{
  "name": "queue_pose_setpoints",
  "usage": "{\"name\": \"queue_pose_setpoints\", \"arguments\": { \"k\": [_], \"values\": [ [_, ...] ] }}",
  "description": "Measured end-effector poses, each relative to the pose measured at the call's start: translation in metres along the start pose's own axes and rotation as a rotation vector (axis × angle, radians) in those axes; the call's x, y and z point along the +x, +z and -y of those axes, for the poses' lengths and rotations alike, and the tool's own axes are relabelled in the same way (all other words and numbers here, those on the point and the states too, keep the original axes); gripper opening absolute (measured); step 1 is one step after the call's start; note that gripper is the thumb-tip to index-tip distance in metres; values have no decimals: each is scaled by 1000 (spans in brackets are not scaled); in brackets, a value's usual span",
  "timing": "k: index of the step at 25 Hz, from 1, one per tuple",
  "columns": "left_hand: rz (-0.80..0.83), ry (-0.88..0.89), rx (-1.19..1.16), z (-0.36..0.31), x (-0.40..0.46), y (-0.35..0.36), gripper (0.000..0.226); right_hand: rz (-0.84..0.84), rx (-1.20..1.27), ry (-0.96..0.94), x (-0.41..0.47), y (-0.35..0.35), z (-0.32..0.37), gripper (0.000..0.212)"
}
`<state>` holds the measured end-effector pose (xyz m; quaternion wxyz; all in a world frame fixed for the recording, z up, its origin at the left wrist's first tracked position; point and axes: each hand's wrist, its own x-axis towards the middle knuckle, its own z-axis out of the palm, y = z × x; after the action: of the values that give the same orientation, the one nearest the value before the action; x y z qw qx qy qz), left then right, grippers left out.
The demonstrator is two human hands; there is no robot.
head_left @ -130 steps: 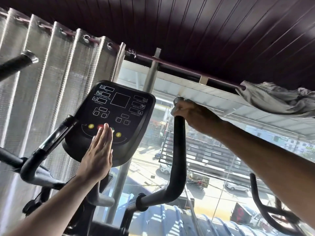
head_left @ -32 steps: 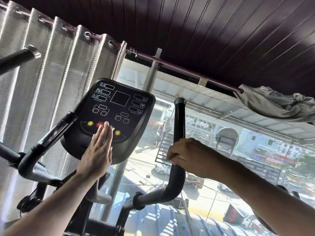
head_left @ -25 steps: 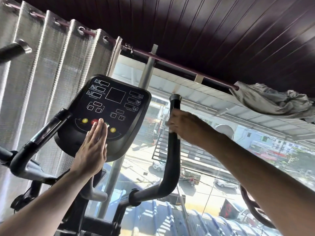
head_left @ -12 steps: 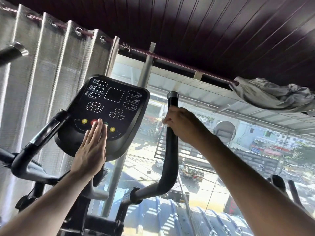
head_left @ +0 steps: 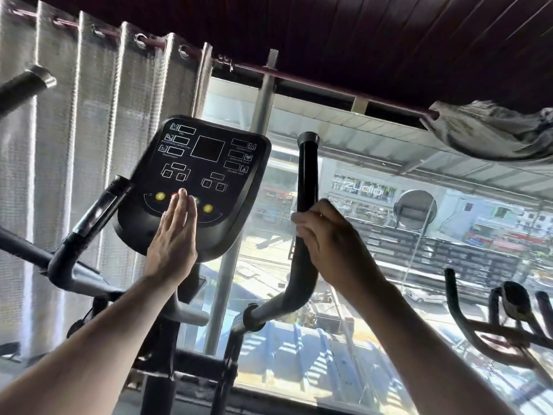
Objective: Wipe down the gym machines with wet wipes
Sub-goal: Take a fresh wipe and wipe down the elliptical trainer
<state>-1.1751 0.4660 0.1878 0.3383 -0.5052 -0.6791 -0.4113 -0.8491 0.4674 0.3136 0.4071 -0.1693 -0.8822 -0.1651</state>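
While the left hand (head_left: 173, 244) lies flat against the lower face of the machine's console (head_left: 196, 184), its fingers are straight and pressed together, the tips reaching the row of coloured buttons (head_left: 160, 196); they cover part of the red one and hide most of the green. It holds nothing. The right hand (head_left: 327, 242) is curled round the upright black handlebar (head_left: 308, 172), about halfway up its straight part, below the capped top end. I cannot see a wet wipe under that hand; the fingers wrap away from view and only a pale edge shows by the thumb side, too small to call.

On the console's left side a second handlebar (head_left: 92, 218) slants up towards it, its lower bend partly behind the left forearm. Another bar end (head_left: 28, 82) pokes in at the upper left edge, cut off by the frame. A grey curtain (head_left: 89, 115) hangs behind the console, and a crumpled grey cloth (head_left: 490, 133) is draped over the rail at the upper right. Beyond the window glass (head_left: 389, 235) the street is bright and washed out. Dark curved bars of a neighbouring machine (head_left: 508, 313) sit at the lower right, blurred.
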Motion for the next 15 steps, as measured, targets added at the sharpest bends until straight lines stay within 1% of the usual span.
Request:
{"name": "queue_pose_setpoints", "arguments": {
  "k": [1,3,5,7,8,11,12,14,15],
  "values": [
    [-7,2,2,-1,0,0,81,-53,19,32,12,1,-7,17],
    [-27,-18,8,-3,-1,1,76,-102,47,74,19,8,-11,16],
    [-34,-48,3,-5,-6,0,73,-129,79,84,-1,16,1,16],
    [-41,-42,15,-8,-8,1,71,-175,139,82,-37,23,17,16],
    [-43,-34,27,-7,-9,0,70,-195,149,81,-57,29,23,19],
    [-66,-8,70,-7,-13,-1,71,-187,154,108,-105,55,32,38],
    [-71,-9,76,-7,-12,-1,71,-180,176,118,-116,60,34,39],
    [-64,-11,85,-7,-13,-1,71,-233,253,113,-126,55,37,30],
    [-74,-9,92,-7,-13,0,71,-313,290,103,-120,45,38,25]
  ]
}}
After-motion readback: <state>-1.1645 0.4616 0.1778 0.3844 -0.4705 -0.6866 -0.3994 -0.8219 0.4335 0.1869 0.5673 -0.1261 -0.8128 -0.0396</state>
